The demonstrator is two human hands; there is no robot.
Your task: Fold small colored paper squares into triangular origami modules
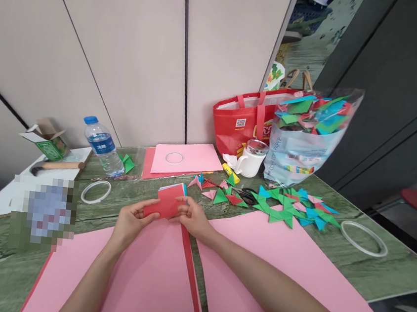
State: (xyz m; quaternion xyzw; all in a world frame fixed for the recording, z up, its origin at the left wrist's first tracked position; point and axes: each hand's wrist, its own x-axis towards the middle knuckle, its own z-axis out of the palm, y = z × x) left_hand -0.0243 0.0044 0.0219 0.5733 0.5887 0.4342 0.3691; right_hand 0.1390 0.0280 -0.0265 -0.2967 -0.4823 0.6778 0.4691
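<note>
Between my two hands is a small stack of coloured paper [164, 202], red on the front with blue and white edges showing at its top. My left hand [130, 221] grips its left side, thumb in front and fingers at the edge. With thumb and fingers, my right hand [195, 219] pinches the right side. The stack is held above large pink paper sheets [144, 268], which have red paper under them. More pink sheets [257, 255] lie under my right forearm. Folded green paper pieces [280, 215] join into a ring at the right, beside other folded pieces.
Black-handled scissors [249, 196], a white mug [251, 160] and a clear bag of folded paper [295, 145] stand or lie behind. A red bag [229, 128] leans at the wall. Leftward are a water bottle [103, 150], hammer [58, 166] and tape ring [96, 192].
</note>
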